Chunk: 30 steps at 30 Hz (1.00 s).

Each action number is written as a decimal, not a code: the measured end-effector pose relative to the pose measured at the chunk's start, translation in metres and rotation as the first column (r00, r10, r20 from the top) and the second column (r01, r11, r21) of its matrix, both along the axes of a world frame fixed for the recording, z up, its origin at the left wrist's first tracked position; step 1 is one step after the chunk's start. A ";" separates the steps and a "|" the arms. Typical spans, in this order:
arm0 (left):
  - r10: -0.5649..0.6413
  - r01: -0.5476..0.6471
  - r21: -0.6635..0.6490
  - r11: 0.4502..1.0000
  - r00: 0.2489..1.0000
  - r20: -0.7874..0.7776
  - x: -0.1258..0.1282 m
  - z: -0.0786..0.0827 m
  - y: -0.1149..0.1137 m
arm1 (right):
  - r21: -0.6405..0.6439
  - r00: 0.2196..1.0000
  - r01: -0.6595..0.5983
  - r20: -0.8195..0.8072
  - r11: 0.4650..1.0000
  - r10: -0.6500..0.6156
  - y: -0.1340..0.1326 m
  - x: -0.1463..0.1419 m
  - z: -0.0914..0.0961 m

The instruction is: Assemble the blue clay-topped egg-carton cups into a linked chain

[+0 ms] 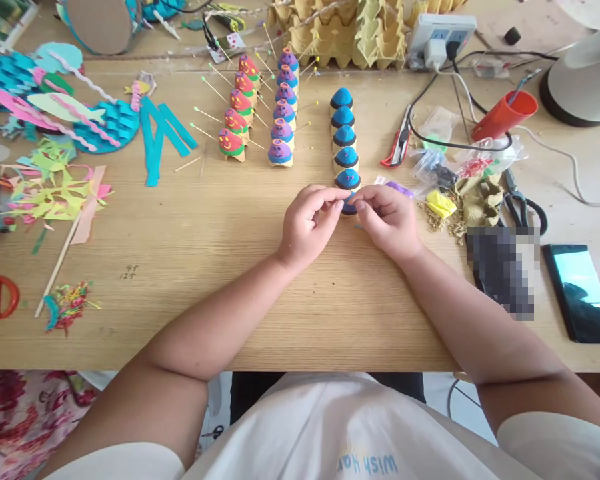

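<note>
Both hands meet at the near end of a blue-domed egg-carton strip (345, 135), which runs away from me with dark rims under its domes. My left hand (310, 223) has thumb and forefinger closed in a pinch beside the nearest dome. From the other side, my right hand (393, 217) pinches at the same dome and partly covers it. Anything between the fingertips is too small to make out. Small marks like eyes show on the nearer domes. A lump of purple clay (399, 190) lies just behind my right hand.
Left of the strip stand a red-and-green caterpillar row (240, 100) and a purple-and-blue one (283, 130), with pins sticking out. To the right lie a utility knife (399, 143), a red cup (505, 115), black-handled scissors (517, 207) and a phone (580, 293). Paper scraps (55, 177) lie left.
</note>
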State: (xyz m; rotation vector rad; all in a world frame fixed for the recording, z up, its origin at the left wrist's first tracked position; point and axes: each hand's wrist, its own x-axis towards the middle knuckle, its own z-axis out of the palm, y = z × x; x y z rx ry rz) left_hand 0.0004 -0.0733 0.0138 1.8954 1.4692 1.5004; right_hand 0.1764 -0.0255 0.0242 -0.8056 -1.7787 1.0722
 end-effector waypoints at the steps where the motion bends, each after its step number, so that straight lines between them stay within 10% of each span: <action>1: 0.000 0.000 0.005 1.000 1.000 0.002 0.000 0.001 0.000 | 0.000 1.000 -0.001 -0.006 1.000 0.001 0.000 0.000 0.000; 30: -0.096 0.104 -0.004 0.995 0.934 0.345 0.001 -0.006 0.006 | -0.073 0.987 -0.124 -0.116 0.989 0.116 -0.002 -0.005 0.008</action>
